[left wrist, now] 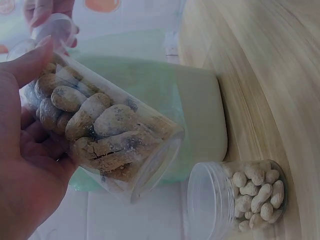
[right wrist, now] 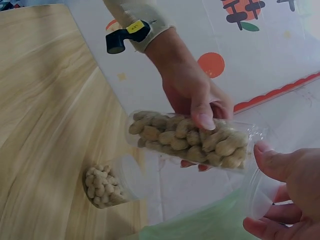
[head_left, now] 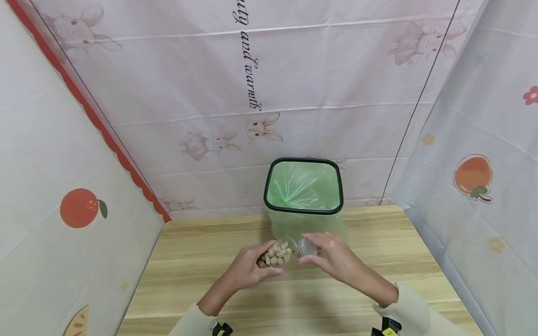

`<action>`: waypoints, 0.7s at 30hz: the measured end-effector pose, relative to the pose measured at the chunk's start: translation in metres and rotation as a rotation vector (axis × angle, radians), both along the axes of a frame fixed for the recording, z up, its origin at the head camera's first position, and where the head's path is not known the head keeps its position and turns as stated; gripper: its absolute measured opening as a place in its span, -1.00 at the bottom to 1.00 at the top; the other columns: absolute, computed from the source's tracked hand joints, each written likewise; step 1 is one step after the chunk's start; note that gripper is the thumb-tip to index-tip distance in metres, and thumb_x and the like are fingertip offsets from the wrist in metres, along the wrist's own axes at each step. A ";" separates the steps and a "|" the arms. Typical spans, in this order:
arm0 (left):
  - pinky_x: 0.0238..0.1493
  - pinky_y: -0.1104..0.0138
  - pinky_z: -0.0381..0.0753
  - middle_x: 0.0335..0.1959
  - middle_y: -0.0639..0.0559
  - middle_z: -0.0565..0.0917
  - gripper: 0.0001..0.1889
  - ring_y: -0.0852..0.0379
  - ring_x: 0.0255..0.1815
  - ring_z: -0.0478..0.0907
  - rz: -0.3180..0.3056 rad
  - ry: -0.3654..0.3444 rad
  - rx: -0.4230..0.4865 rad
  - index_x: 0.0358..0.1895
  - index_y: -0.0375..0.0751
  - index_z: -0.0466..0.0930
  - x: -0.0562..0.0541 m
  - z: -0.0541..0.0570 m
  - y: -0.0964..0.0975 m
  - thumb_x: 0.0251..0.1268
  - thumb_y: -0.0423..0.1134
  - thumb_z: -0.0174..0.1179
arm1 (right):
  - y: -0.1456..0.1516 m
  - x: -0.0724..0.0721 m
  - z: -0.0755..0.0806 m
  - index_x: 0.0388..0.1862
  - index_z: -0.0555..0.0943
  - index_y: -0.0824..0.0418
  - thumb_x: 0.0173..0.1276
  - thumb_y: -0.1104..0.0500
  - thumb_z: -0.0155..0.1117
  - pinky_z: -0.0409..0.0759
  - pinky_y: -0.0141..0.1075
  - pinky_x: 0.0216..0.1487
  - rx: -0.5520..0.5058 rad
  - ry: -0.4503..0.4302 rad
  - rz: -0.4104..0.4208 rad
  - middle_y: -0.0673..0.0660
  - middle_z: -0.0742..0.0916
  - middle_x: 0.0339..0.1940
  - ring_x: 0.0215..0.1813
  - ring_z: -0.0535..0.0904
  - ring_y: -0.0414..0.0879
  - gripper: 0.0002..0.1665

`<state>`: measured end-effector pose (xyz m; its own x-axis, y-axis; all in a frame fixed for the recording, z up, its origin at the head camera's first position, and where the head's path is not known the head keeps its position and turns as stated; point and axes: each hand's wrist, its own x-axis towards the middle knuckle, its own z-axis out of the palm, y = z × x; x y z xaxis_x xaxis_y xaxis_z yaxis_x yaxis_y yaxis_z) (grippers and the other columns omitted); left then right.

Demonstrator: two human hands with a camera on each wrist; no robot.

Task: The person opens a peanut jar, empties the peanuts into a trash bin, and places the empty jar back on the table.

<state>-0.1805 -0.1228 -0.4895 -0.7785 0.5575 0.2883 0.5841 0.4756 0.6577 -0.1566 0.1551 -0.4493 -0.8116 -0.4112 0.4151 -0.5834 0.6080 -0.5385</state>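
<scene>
My left hand point(head_left: 247, 269) grips a clear jar point(left wrist: 130, 150) full of unshelled peanuts point(right wrist: 185, 137). The jar lies tilted over the table, its mouth toward my right hand point(head_left: 338, 257). That hand pinches a translucent round lid point(head_left: 308, 247) by the rim with thumb and fingers. In both wrist views the lid is off the jar, right beside its open mouth. A second, shorter clear jar point(right wrist: 107, 187), partly filled with peanuts and topped by a translucent lid point(left wrist: 207, 200), stands on the table; my right hand mostly hides it in the head view.
Behind my hands, at the table's back edge, stands a bin with a black rim point(head_left: 303, 211) and a green plastic liner point(head_left: 302, 184). Printed cloth walls point(head_left: 201, 84) enclose the wooden table point(head_left: 189, 275) at the back and both sides.
</scene>
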 end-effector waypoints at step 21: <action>-0.22 0.44 0.66 -0.08 0.04 0.75 -0.34 0.27 -0.20 0.65 0.066 0.119 0.009 0.37 -0.08 0.53 -0.008 0.015 -0.001 0.21 -0.03 0.50 | 0.014 -0.002 -0.053 0.12 0.75 0.21 0.14 0.03 0.65 0.66 -0.25 -0.10 0.168 -0.115 -0.050 0.05 0.72 -0.06 -0.03 0.67 -0.02 -0.43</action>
<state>-0.1887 -0.1240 -0.4749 -0.7734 0.5035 0.3853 0.6260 0.5102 0.5898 -0.1590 0.1691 -0.5018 -0.8709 -0.4248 0.2472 -0.4906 0.7214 -0.4887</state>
